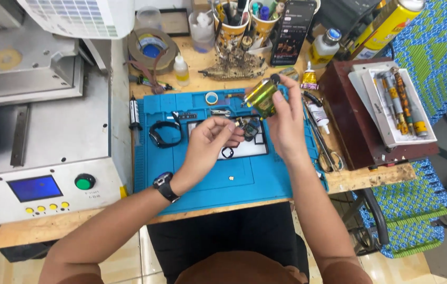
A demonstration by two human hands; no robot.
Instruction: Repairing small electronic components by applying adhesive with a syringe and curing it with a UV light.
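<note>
One bottle (pixel 262 98) (right hand (pixel 285 122)), one mat (pixel 234 179).

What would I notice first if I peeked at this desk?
Probably the bright blue mat in the middle of the wooden bench, with two hands over it. The right hand holds up a shiny gold-green bottle, and the left hand pinches a tiny dark part. At the left sits a grey machine with a green button.
</note>
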